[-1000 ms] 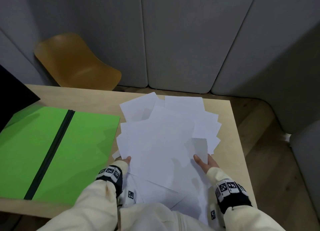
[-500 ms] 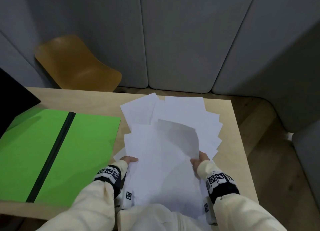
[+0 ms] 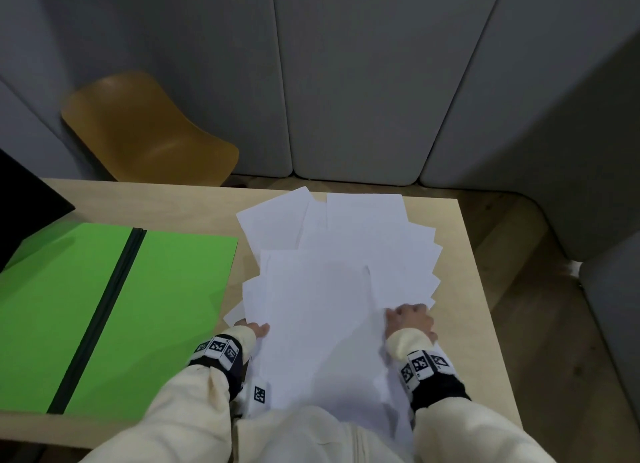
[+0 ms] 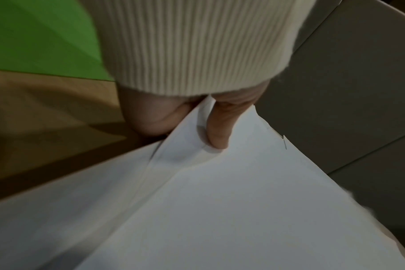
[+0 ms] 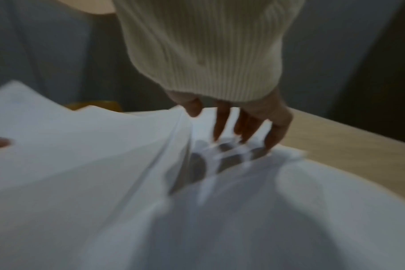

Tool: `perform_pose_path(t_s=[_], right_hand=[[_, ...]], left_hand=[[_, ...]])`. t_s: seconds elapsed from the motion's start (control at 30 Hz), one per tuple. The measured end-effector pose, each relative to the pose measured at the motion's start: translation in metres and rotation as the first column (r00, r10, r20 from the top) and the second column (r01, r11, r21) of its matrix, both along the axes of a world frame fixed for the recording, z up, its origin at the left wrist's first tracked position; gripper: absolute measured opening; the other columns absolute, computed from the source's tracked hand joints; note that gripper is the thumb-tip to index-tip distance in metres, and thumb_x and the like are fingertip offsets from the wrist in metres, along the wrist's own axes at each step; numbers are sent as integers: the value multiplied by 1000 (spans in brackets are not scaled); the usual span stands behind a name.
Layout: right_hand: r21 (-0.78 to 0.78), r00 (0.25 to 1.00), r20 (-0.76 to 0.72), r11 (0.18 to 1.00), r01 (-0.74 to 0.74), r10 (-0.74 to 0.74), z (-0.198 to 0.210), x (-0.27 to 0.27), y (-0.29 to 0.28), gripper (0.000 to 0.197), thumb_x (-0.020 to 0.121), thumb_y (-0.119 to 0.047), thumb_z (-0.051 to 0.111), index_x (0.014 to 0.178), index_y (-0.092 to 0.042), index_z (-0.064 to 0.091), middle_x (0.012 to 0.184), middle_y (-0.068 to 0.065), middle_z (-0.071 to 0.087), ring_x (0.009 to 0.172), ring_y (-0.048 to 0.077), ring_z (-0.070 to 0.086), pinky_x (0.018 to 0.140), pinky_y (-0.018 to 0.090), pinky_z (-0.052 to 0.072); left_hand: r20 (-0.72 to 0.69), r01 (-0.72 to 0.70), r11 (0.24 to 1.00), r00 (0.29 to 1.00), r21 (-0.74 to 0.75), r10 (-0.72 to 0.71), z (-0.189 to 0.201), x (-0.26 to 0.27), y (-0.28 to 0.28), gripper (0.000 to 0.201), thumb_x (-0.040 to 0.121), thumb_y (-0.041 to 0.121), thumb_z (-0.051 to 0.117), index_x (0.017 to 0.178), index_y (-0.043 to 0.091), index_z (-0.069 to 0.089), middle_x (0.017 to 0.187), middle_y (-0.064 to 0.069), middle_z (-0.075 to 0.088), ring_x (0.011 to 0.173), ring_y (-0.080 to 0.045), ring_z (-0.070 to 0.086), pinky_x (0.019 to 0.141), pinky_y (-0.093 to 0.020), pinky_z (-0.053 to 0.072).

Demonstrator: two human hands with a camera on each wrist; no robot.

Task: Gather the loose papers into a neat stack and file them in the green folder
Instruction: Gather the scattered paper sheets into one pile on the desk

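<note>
Several white papers (image 3: 363, 227) lie fanned over the right half of the wooden table (image 3: 474, 324). A bundle of sheets (image 3: 318, 324) rests on top, reaching to the near edge. My left hand (image 3: 256, 329) pinches the bundle's left edge, thumb (image 4: 216, 131) on top and fingers underneath. My right hand (image 3: 410, 318) is on the loose sheets at the bundle's right side; the blurred right wrist view shows its fingers (image 5: 220, 126) spread, tips down on the paper (image 5: 81, 155). The green folder (image 3: 173, 289) lies open and flat on the left, with a dark spine.
A black object (image 3: 24, 213) overhangs the table's far left corner. An orange chair (image 3: 145, 133) stands behind the table against grey padded wall panels (image 3: 346, 81). The table's right edge is close to my right hand, with wooden floor beyond.
The raised bundle has dropped flatter onto the pile. My right hand left the bundle's right edge and moved right onto the loose sheets. My left hand kept its hold.
</note>
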State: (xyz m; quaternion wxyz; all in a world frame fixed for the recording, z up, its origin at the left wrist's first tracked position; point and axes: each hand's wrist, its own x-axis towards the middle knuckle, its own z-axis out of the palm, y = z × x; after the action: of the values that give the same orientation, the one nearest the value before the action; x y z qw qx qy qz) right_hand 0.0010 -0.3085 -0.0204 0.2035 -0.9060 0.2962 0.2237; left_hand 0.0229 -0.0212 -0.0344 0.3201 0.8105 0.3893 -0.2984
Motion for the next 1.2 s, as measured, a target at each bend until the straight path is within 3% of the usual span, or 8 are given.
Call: perform_pose_path(t_s=[0.17,0.37,0.6,0.7,0.8,0.9,1.07,1.2], right_hand=[[151,989,-2,977,148,-150,-10,-10,-40,49,85,-13,59,129,-10,40,126,17,47,105,33,54,92,39,46],[103,970,16,966,239,-242,-8,-19,-37,48,76,-21,72,115,-9,47,124,14,39,106,37,53,91,41,47],[55,944,-176,954,293,-280,-7,-22,-43,61,77,-41,64,127,-10,47,136,13,45,127,31,46,104,39,42],[89,933,-265,957,277,-245,-3,-21,-52,34,82,-31,65,89,-2,50,101,10,52,99,25,56,87,33,45],[253,948,-134,915,314,-289,-6,-24,-61,38,61,-15,80,84,-8,50,81,11,61,85,27,60,73,30,42],[258,957,6,925,280,-291,-4,-27,-68,16,73,-8,72,84,-10,61,67,5,58,76,25,57,74,26,45],[157,857,326,917,366,-398,12,-27,-75,15,88,-12,54,98,-15,65,92,14,64,81,31,56,70,30,41],[274,790,439,901,336,-428,15,-28,-78,23,91,-5,44,110,-7,57,100,18,60,83,30,55,71,27,39]], left_hand=[[-8,-82,978,997,-191,82,-5,-5,0,77,79,26,74,141,-2,37,147,-14,42,135,-30,42,112,-36,33],[17,90,996,996,28,-91,12,-6,-10,55,100,32,36,147,5,26,155,-9,28,144,-21,29,111,-22,28],[11,33,999,999,4,-33,8,-11,-3,54,95,20,51,142,1,35,148,-14,40,136,-28,40,108,-28,33],[21,35,999,999,1,-35,5,-12,-2,49,93,14,54,138,-1,40,145,-16,43,134,-31,42,106,-30,35],[-9,58,998,998,14,-58,11,-12,-8,45,94,10,51,137,-2,42,144,-17,45,132,-31,44,105,-30,35],[55,43,999,998,5,-43,16,-14,-10,45,99,18,41,141,0,38,147,-15,41,136,-28,39,108,-28,34],[62,64,998,996,-28,-62,19,-14,-8,44,100,19,39,140,0,40,146,-15,43,135,-26,42,84,-20,32],[119,66,995,991,-69,-57,13,-16,-5,40,98,15,41,136,5,47,145,-10,45,133,-25,43,105,-27,35]])
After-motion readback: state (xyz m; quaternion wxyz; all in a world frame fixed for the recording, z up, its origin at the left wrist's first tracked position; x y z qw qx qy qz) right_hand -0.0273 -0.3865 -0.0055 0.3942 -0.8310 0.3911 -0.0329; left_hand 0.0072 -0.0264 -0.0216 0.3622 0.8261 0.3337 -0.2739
